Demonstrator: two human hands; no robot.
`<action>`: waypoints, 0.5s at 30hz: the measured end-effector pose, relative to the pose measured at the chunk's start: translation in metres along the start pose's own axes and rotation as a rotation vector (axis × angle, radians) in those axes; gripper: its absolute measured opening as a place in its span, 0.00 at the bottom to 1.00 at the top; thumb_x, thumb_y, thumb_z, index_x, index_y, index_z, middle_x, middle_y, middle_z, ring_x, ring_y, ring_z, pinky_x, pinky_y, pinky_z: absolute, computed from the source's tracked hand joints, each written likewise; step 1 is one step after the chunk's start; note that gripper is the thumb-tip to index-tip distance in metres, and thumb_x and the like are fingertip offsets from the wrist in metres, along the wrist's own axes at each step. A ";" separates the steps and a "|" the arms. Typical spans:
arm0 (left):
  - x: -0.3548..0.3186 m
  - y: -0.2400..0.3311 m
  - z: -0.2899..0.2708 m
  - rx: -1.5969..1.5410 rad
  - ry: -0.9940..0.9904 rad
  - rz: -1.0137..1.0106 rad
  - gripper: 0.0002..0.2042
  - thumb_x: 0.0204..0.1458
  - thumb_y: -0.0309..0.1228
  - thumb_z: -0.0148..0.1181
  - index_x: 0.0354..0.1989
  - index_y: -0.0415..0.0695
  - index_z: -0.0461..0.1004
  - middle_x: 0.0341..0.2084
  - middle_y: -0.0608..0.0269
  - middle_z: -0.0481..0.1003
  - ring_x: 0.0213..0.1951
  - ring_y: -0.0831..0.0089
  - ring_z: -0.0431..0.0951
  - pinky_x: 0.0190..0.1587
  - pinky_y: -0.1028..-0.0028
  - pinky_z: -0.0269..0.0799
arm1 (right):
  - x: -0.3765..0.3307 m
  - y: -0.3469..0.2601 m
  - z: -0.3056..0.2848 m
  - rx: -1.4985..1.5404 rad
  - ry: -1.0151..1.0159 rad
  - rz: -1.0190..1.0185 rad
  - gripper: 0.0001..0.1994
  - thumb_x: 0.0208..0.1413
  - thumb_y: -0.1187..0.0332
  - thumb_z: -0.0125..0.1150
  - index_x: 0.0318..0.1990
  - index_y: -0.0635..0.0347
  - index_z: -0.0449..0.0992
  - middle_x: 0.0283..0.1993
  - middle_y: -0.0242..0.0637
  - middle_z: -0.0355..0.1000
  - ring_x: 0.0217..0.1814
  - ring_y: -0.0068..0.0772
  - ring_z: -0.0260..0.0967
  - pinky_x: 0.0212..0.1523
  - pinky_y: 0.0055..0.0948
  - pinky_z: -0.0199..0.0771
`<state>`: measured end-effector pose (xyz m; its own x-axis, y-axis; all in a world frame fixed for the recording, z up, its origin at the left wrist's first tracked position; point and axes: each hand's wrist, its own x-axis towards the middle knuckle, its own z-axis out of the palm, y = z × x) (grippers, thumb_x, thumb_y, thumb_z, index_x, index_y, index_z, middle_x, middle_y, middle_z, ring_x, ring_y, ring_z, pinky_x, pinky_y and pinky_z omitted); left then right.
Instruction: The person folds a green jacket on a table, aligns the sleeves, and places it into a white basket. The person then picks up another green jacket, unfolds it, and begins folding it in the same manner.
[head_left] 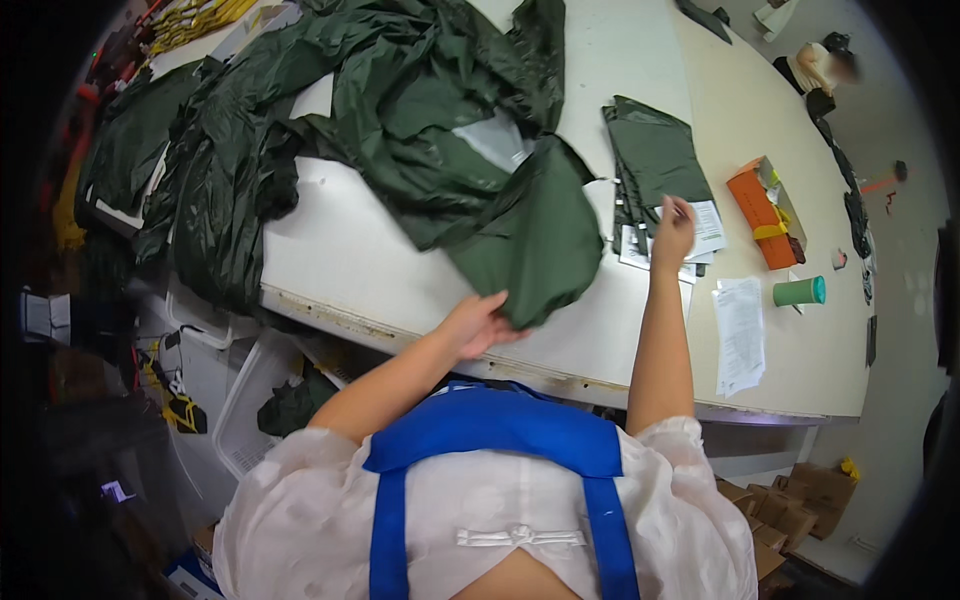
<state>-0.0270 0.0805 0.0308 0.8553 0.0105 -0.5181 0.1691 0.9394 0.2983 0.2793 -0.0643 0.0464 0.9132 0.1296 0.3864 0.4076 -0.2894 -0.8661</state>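
Note:
A crumpled dark green garment (440,190) of thin, slightly shiny fabric spreads over the white table, its rounded near part reaching toward the front edge. My left hand (478,326) grips the near edge of that rounded part, thumb on top and fingers beneath. Over to the right, my right hand (674,235) is raised above white printed papers (708,228) with its fingers curled in a pinch. Whatever lies between those fingertips is too small to make out. Beyond the hand lies a stack of folded dark green fabric pieces (655,150), partly under the papers.
On the right of the table (590,350) are an orange box (757,215) with a yellow strip, a green cylinder (798,291) and printed sheets (740,335). More green fabric (225,190) hangs over the left edge above a white plastic crate (250,400). Cardboard boxes (790,510) stand lower right.

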 end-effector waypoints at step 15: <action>-0.120 -0.004 -0.118 -0.022 0.301 0.189 0.21 0.55 0.26 0.53 0.57 0.37 0.61 0.51 0.52 0.69 0.49 0.61 0.73 0.49 0.61 0.72 | -0.042 -0.028 0.193 -0.610 -1.081 -0.296 0.15 0.56 0.64 0.43 0.46 0.54 0.72 0.50 0.42 0.71 0.49 0.49 0.69 0.49 0.42 0.68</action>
<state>-0.1877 0.1155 -0.0028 0.6874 0.2821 -0.6692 0.0081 0.9184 0.3955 0.2295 0.1217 -0.0071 0.4389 0.8835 -0.1637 0.7914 -0.4664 -0.3952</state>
